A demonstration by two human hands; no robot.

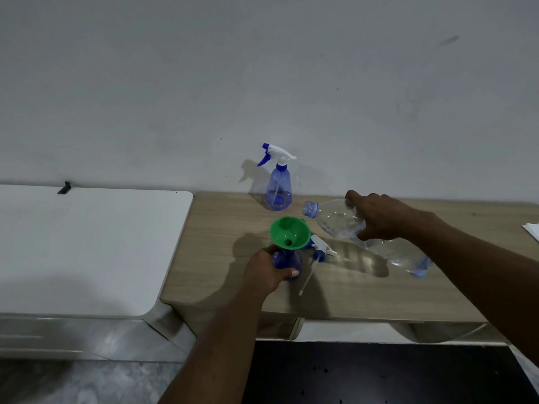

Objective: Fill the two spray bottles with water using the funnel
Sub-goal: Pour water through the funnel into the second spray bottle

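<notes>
A green funnel [290, 232] sits in the neck of a blue spray bottle [287, 262] on the wooden table [221, 228]. My left hand [264, 272] grips that bottle's body. My right hand [379, 215] holds a large clear water bottle [335, 218] tilted almost flat, its open blue-ringed mouth pointing left, just right of the funnel. No water stream shows. The bottle's removed white and blue trigger head [319, 252] lies on the table beside it, its dip tube pointing toward me. A second blue spray bottle [278, 189] with its trigger head on stands upright at the back by the wall.
A white cabinet top [87, 246] adjoins the table on the left. White paper [532, 230] lies at the far right edge. A dark surface [379, 374] lies below the table's front edge. The wall [262, 83] closes off the back.
</notes>
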